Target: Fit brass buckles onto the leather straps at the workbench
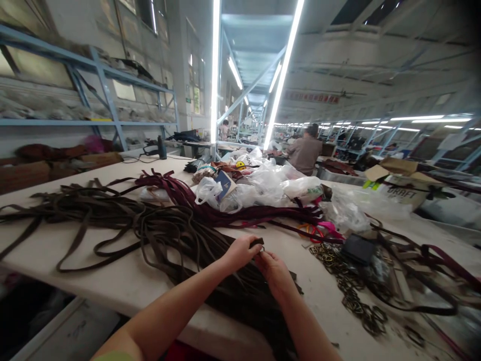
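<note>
Fingers closed tight, left hand (239, 251) and right hand (275, 269) pinch one brown strap end (257, 242), metal rings (351, 296) at three o'clock.

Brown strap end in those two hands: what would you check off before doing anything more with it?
1. Hold on the strap end: ok, the left hand and right hand both pinch it.
2. Strap free of the brown strap pile: not ok, it runs straight back into the tangle.
3. Maroon straps kept apart: not ok, they overlap the brown ones at the far side.
4. Metal rings close by: ok, heaped on the table beside the right hand.
5. State of the strap's tip: cannot tell, fingers cover most of it.
6. Other person out of the way: ok, far off, back turned.
</note>
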`<state>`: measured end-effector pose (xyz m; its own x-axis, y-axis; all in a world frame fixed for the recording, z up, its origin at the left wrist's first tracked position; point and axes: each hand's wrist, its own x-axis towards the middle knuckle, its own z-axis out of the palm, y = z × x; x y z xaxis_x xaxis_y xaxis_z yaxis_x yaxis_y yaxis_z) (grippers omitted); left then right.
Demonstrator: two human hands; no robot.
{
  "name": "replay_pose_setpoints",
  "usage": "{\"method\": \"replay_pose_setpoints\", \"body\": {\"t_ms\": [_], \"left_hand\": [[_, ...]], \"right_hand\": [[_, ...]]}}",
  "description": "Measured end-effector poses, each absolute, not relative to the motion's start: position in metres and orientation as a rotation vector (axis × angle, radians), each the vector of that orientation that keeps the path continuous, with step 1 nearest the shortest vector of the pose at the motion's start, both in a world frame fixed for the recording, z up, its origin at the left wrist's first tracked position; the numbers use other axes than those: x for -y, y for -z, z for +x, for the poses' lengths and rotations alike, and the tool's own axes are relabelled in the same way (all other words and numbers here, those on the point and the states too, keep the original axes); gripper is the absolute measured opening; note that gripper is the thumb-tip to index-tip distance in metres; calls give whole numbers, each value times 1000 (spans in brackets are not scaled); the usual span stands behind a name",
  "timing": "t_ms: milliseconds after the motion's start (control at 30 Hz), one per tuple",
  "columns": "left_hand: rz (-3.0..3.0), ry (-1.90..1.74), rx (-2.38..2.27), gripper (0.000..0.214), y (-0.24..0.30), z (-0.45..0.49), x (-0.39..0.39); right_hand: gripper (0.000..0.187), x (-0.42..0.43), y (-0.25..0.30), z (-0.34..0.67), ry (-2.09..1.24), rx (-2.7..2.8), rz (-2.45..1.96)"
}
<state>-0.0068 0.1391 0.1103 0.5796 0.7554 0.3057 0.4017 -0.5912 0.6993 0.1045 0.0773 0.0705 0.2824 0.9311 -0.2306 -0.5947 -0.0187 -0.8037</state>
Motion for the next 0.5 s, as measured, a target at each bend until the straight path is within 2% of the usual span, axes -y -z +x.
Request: {"method": "replay_pose_setpoints", "body": {"t_ms": [133, 333, 433, 500], "left_hand": [[2288, -875, -945, 28, -112, -10, -134], [2466, -767, -1147, 20, -110, -12, -124], [2506, -704, -1199, 17, -112, -13, -122], [2538, -578, -1155, 17, -112, -13, -124]], "right_hand": [[25, -79, -69, 107, -1357, 382, -905], [21, -77, -62, 106, -1324, 548, -1015], [22, -75, -49, 108, -1293, 592, -1101], [31, -76, -40, 113, -1329, 628, -1146]]}}
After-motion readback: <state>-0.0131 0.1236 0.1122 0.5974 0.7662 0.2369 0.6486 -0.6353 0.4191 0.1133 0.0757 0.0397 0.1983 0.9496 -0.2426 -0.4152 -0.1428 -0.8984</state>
